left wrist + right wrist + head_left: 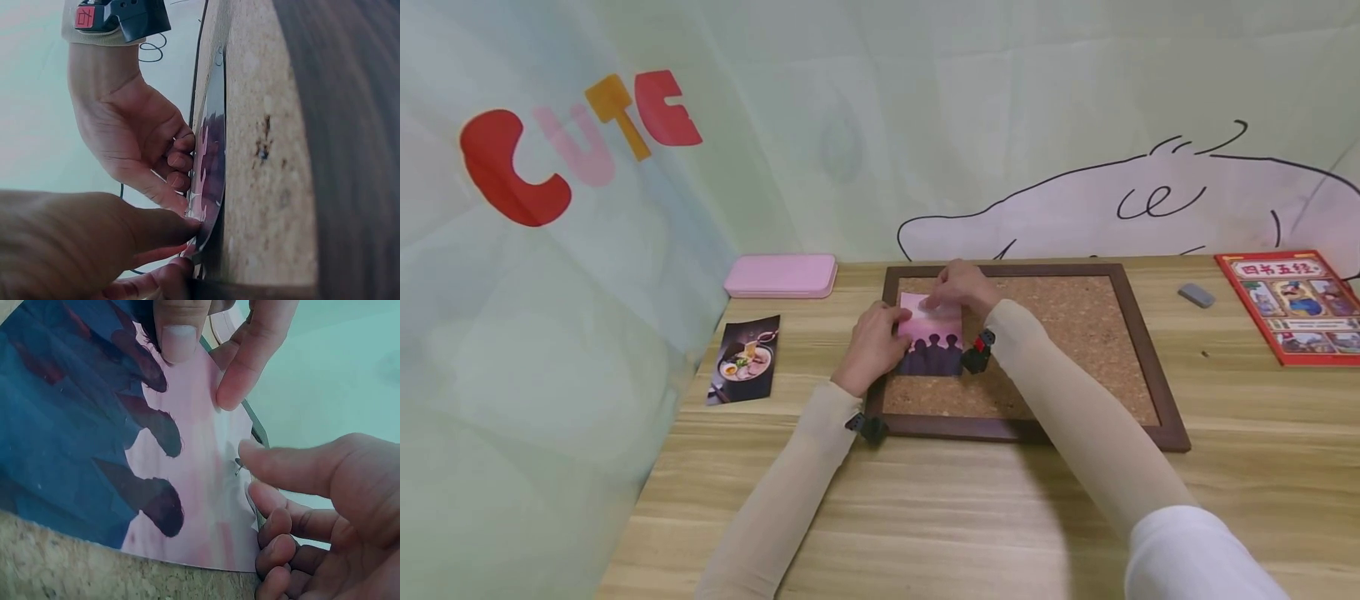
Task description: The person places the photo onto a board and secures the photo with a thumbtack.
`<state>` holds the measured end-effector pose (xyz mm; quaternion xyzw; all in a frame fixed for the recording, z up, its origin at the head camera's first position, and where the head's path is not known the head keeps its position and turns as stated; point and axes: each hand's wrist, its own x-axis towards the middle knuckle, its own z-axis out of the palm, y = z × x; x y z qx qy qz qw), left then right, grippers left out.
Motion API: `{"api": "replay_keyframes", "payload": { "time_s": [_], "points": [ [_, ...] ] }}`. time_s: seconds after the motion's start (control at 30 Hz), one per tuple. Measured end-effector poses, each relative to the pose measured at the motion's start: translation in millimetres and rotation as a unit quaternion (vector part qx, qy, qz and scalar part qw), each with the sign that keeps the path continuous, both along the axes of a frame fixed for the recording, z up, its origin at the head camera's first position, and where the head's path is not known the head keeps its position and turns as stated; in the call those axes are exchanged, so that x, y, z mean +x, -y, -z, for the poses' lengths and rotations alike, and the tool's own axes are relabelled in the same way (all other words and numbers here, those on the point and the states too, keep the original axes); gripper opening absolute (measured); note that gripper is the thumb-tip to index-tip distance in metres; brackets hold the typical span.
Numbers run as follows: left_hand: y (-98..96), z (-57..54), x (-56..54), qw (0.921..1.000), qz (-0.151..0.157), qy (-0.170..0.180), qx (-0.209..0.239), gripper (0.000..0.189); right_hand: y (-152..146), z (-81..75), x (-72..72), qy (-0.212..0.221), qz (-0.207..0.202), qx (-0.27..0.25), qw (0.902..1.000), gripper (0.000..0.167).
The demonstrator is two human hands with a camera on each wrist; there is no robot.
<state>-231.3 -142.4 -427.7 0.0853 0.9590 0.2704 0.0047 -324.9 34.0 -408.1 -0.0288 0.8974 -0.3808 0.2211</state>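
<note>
1 x print, pink w/ dark silhouetted figures [934,357]: on upper L part of corkboard [1056,350], dark-brown frame [1000,428], flat on table [962,508].
1 x pin [239,466], sm., at top part of print; how far in, can't tell.
R hand [964,290]: thumb & index pinching pin, other fingers curled in, at print's top edge.
L hand [872,343]: thumb & index bent, tips apart on print's L side; whether edge is pinched, can't tell.
2 x wrist devices, blk., 1 per wrist; R one [977,354] w/ red label.
1 x pencil-type case [781,277], pink, behind & L of board.
1 x food photo [747,362], noodle bowl on dark bkgd., L of board.
1 x sm. grey block [1197,295], R of board.
1 x book [1296,308], red border, far R.
1 x backdrop [820,125], pale green, "CUTE" lettering & line-drawn animal.
</note>
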Motion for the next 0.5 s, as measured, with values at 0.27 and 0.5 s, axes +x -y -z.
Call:
{"api": "replay_keyframes", "payload": {
  "time_s": [0.27, 0.5],
  "points": [
    [0.0, -1.2, 0.3, 1.0000, 0.004, -0.006, 0.001, 0.035, -6.0, -4.1, -3.4, 0.011, -0.021, 0.003, 0.9997, 0.032],
    [1.2, 0.7, -0.8, 0.9998, 0.009, -0.016, -0.005, 0.034, -9.0, -2.5, -7.5, 0.018, -0.024, -0.015, 0.9994, 0.026]
  ]
}}
